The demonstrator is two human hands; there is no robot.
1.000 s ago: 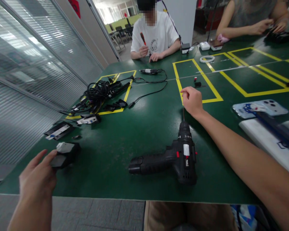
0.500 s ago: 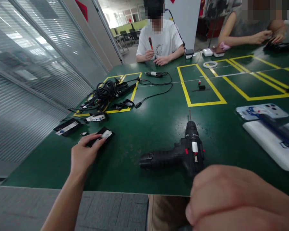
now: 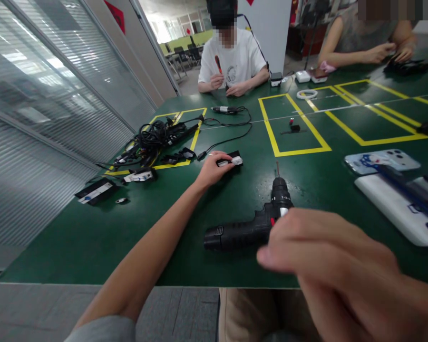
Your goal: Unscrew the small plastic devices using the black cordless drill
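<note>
My left hand, arm stretched out, grips a small flat black piece with a whitish strip between thumb and fingers, low over the table beyond the drill's handle. A black cordless drill lies on its side, bit facing away from me. Close to the camera, my right hand is loosely closed and slightly blurred, partly covering the drill's body. It hides its own fingertips, so I cannot see what, if anything, is in them.
A tangle of black cables lies in a yellow-taped box, with black-and-white pieces nearby. A phone and a white case are at right. Two people sit opposite; one holds a screwdriver.
The black piece has moved right and farther away in my left hand. My right hand has risen and shifted left across the drill's body.
</note>
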